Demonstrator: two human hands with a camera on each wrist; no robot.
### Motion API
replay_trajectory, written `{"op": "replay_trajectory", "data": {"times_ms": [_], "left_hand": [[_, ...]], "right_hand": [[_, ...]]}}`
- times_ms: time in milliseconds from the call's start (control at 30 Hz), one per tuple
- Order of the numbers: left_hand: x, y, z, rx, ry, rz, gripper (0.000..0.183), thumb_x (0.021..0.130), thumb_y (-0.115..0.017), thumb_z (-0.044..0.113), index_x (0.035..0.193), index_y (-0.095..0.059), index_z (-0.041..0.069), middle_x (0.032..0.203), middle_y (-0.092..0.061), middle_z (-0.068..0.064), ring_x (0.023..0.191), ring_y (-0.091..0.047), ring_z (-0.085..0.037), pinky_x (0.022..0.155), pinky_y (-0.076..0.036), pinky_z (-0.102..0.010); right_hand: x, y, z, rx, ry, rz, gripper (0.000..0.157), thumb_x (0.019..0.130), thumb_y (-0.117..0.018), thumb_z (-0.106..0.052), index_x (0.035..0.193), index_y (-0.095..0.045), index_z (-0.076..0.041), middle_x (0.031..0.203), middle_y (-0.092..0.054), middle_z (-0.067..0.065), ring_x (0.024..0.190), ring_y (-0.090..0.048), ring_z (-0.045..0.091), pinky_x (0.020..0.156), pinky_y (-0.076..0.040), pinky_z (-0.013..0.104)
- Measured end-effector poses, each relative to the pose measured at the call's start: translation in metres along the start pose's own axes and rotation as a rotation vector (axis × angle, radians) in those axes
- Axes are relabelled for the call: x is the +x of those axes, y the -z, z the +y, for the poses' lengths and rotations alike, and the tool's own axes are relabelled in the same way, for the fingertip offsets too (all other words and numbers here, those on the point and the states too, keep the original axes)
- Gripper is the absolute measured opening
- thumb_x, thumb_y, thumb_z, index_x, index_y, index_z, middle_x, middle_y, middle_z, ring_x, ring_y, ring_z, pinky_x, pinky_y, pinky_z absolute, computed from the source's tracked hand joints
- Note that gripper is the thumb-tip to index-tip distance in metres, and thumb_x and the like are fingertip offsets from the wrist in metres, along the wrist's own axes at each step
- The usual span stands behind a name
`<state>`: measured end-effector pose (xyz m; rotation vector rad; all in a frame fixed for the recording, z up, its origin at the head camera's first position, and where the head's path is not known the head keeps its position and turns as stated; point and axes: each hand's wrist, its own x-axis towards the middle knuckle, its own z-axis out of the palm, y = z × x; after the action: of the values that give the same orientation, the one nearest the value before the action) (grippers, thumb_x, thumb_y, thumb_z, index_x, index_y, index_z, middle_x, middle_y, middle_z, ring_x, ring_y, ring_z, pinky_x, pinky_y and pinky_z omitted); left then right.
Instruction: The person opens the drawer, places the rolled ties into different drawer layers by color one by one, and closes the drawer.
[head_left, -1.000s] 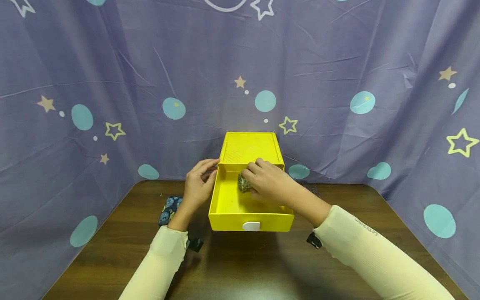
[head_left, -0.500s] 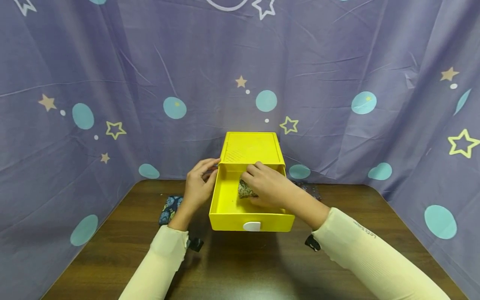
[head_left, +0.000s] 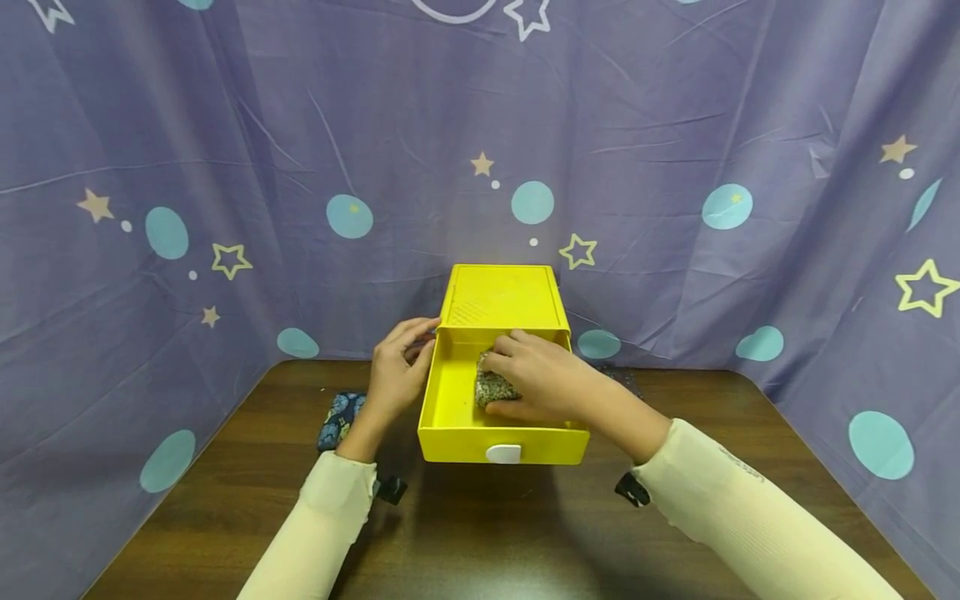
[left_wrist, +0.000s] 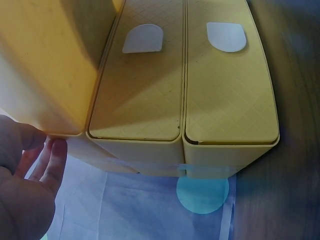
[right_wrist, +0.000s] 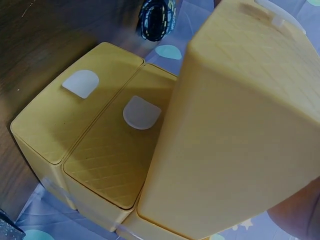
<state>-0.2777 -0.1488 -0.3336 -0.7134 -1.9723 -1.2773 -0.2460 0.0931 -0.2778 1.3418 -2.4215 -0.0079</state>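
In the head view, a yellow drawer unit (head_left: 510,296) has its top drawer (head_left: 453,444) pulled out towards me. My right hand (head_left: 546,375) reaches into that drawer and grips a speckled grey-green bundle (head_left: 492,392), its fingers over the top and the thumb on the near side. Part of the bundle is hidden behind the hand. Outside, on the left, my left hand (head_left: 397,371) touches the unit's front corner with outstretched fingertips. The left wrist view shows those fingers (left_wrist: 55,165) against the side edge. From the right wrist, the drawer's wall (right_wrist: 235,150) hides the grip.
Two lower drawers (left_wrist: 137,90) are pushed in, each with a white tab handle (left_wrist: 144,39). A dark blue floral pouch (head_left: 341,421) lies left of the unit on the brown wooden table (head_left: 495,533). Behind my right arm lies a dark speckled item (head_left: 626,379). A purple curtain (head_left: 420,167) stands behind.
My right hand has shifted slightly towards the drawer's front with the speckled bundle, and more of the bundle shows. The left hand has stayed in place.
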Motion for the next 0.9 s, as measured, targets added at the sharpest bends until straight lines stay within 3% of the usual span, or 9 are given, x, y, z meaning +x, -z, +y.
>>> {"op": "replay_trajectory", "data": {"times_ms": [300, 600, 900], "left_hand": [[0.000, 0.000, 0.003, 0.000, 0.011, 0.010, 0.031, 0.095, -0.062, -0.014, 0.125, -0.068, -0.010, 0.122, -0.064, -0.026, 0.103, -0.068, -0.041, 0.086, -0.061, -0.048], [0.000, 0.000, 0.003, -0.002, 0.012, 0.014, 0.032, 0.094, -0.062, -0.015, 0.125, -0.068, -0.011, 0.122, -0.064, -0.027, 0.103, -0.067, -0.042, 0.085, -0.061, -0.049], [-0.001, -0.001, 0.000, -0.002, -0.028, 0.005, 0.031, 0.094, -0.062, -0.015, 0.125, -0.066, -0.013, 0.122, -0.064, -0.028, 0.103, -0.068, -0.043, 0.084, -0.061, -0.049]], "right_hand": [[-0.006, 0.002, 0.002, 0.032, 0.064, 0.083, 0.031, 0.097, -0.071, -0.040, 0.111, -0.070, -0.013, 0.098, -0.062, -0.003, 0.090, -0.055, 0.015, 0.085, -0.053, 0.030], [-0.014, 0.000, 0.007, 0.023, 0.063, 0.120, 0.032, 0.096, -0.071, -0.039, 0.114, -0.069, -0.013, 0.094, -0.059, -0.003, 0.087, -0.053, 0.016, 0.079, -0.051, 0.031], [-0.019, 0.004, 0.011, -0.089, 0.168, 0.299, 0.033, 0.093, -0.076, -0.029, 0.117, -0.071, -0.008, 0.101, -0.065, 0.003, 0.085, -0.057, 0.022, 0.074, -0.052, 0.033]]}}
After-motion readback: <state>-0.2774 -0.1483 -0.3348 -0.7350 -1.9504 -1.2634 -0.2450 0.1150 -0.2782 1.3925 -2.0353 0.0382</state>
